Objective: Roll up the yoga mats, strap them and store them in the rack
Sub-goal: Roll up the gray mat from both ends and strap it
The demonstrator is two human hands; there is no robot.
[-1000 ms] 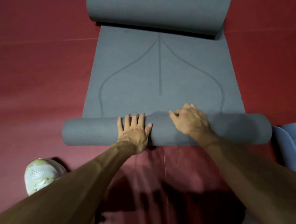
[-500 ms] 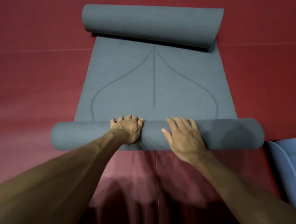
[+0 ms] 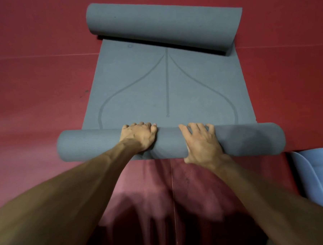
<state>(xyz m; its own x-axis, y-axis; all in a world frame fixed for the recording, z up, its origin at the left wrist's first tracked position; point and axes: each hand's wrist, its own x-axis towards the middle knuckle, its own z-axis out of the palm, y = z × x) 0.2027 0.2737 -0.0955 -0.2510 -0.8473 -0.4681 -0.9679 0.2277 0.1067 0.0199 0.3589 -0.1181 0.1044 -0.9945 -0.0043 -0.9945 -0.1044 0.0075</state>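
A grey yoga mat [image 3: 193, 94] lies on the red floor, printed with curved guide lines. Its near end is wound into a thick roll [image 3: 251, 138] lying crosswise in front of me. The far end curls into a second, looser roll [image 3: 161, 26]. My left hand [image 3: 139, 136] sits on the near roll left of centre, its fingers curled over the roll's far side. My right hand [image 3: 201, 141] lies over the roll just right of centre, fingers spread and fairly straight, pressing down. No strap or rack is in view.
A light blue mat [image 3: 318, 174] lies at the right edge, close to the near roll's right end. Red floor [image 3: 34, 110] with thin seam lines surrounds the grey mat on all sides.
The near roll has advanced along the mat and grown thicker. My left fingers went from flat to curled over the roll. My right fingers went from curled to spread.
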